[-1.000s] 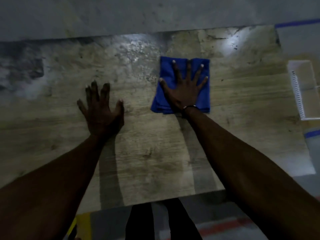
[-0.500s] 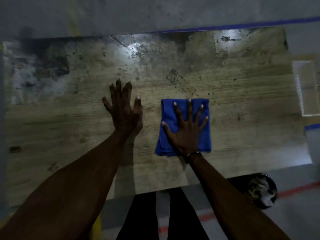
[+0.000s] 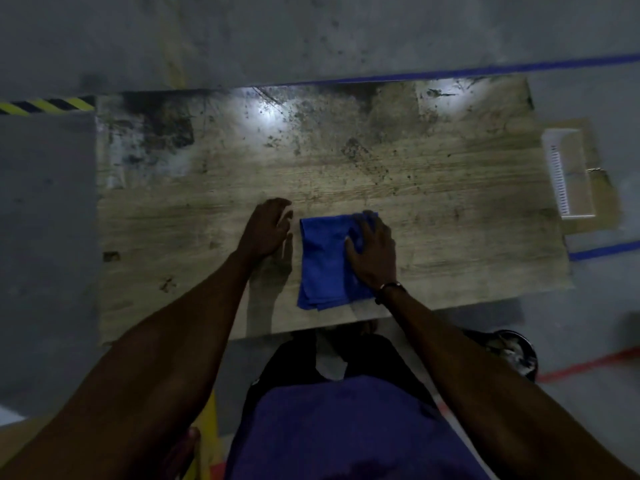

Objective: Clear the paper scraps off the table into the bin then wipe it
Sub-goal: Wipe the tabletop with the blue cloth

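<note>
A folded blue cloth (image 3: pixel 323 263) is lying on the near middle of the worn, wood-grained bench (image 3: pixel 450 209), and it is being held there by the right hand (image 3: pixel 372 252). That hand is resting on the cloth's right side, its fingers curling over the far right corner, where the fabric is bunched up slightly, and its thumb (image 3: pixel 353 245) lying across the cloth's middle (the fingertips are blurred, so how firmly the corner is being pinched cannot be told). A dark band (image 3: pixel 389 289) is being worn at the right wrist.

The left hand (image 3: pixel 266 230) is being kept just beside the cloth's left edge, apart from it, with the fingers loosely bent toward the bench surface and nothing held in them; whether the fingertips are touching the wood cannot be told.

The bench top is being lit by two bright glare patches near its far edge, and dark stains and specks are showing across the far half. No paper scraps are being shown on it.

A round dark bin (image 3: pixel 514 353) is standing on the floor near the bench's near right corner, with pale crumpled contents visible inside. A white ribbed object (image 3: pixel 568 174) is lying beyond the right end of the bench. Blue tape (image 3: pixel 485 69) is running along the floor past the far edge.
</note>
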{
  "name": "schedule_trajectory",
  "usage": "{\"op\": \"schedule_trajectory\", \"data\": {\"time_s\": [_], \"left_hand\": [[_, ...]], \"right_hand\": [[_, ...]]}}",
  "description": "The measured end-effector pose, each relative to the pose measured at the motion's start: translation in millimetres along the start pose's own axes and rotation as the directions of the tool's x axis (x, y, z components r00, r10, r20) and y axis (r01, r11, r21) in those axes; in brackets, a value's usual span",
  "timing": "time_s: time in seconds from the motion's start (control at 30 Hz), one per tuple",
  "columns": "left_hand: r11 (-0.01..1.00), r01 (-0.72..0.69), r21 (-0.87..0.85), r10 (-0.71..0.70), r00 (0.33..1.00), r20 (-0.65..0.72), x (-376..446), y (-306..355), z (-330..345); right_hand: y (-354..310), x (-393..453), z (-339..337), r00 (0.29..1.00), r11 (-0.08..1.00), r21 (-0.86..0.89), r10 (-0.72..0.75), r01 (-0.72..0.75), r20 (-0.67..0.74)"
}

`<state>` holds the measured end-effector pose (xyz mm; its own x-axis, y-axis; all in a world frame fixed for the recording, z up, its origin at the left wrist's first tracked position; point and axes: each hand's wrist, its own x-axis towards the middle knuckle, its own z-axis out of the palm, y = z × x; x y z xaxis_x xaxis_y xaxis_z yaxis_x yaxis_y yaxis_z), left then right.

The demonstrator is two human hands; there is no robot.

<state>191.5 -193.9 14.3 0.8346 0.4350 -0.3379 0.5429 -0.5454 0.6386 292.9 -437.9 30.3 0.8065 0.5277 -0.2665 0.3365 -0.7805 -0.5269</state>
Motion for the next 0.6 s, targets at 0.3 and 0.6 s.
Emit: {"op": "schedule_trajectory", "data": {"time_s": [0.3,0.6], "left_hand": [[0.985,0.157,-0.073,-0.147,0.982,0.123,-12,49,31],[0.970,0.240,-0.036,-0.240,0.971,0.019,-14,70,36]], "right_hand": [[22,52,-25,0.945,0.923,0.213,0.296,-0.321,0.142],[21,80,-64,0.964,0.968,0.237,0.018,-0.084,0.266]]}}
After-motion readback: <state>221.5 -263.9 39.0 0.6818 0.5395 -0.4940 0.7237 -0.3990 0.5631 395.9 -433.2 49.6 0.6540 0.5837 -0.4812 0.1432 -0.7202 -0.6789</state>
